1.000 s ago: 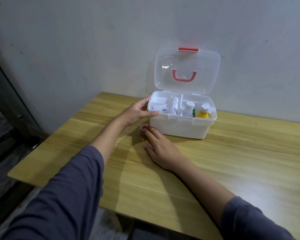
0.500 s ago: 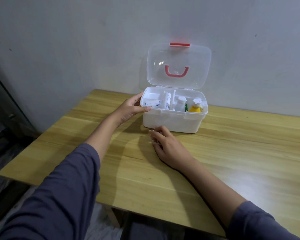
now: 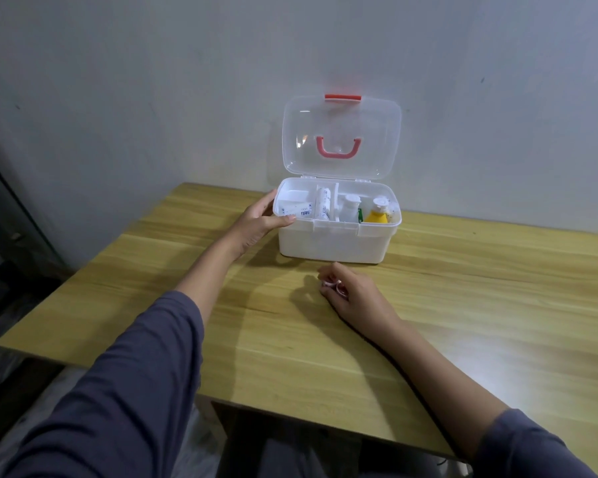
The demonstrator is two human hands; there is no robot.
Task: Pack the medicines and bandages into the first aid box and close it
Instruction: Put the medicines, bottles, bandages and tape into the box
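The white first aid box (image 3: 328, 244) stands on the wooden table near the wall, its clear lid (image 3: 340, 139) with a red handle tilted up and open. Inside lie white packets and a bandage roll (image 3: 323, 203) on the left, a white bottle (image 3: 349, 208) and a yellow bottle (image 3: 377, 213) on the right. My left hand (image 3: 256, 222) grips the box's left rim. My right hand (image 3: 354, 294), on the table in front of the box, is closed around a small pinkish tape roll (image 3: 332, 286), mostly hidden by the fingers.
The wooden table (image 3: 463, 305) reaches the grey wall behind the box. Its left and near edges drop to a dark floor. A dark frame stands at the far left (image 3: 7, 201).
My right hand has drawn back from the box's front left corner toward me, lifting the small roll off the table. My left hand stays on the box's rim.
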